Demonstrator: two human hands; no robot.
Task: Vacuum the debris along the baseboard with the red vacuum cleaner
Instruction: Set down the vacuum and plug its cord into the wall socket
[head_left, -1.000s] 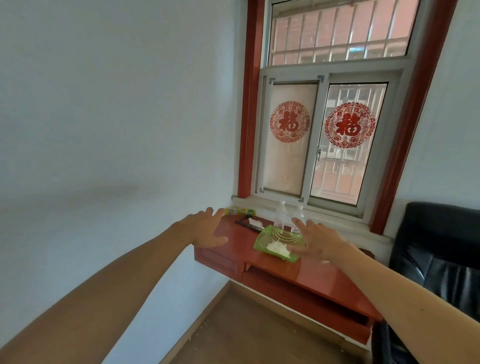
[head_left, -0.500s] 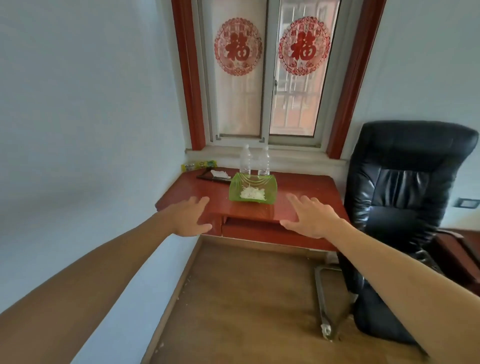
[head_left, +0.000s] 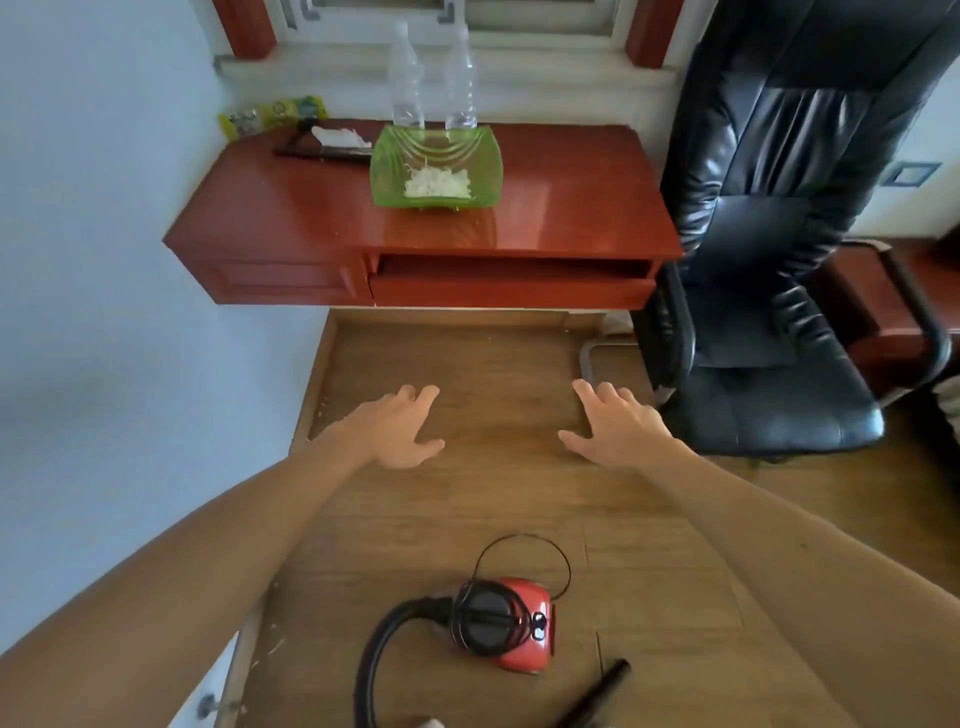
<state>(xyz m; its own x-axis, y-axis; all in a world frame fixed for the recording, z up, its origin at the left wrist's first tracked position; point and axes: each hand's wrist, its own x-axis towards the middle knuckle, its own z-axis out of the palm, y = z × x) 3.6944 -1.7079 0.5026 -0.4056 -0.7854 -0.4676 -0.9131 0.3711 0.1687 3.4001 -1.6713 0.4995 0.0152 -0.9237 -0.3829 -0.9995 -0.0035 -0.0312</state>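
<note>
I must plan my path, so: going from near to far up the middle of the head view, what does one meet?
First the red vacuum cleaner → left hand and right hand, side by side → desk drawer → green dish → clear bottles.

Red vacuum cleaner (head_left: 519, 626) on floor, debris (head_left: 323, 410) along baseboard (head_left: 309, 400)

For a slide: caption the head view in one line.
Left hand and right hand open above floor; red vacuum cleaner untouched, debris along baseboard.
</note>
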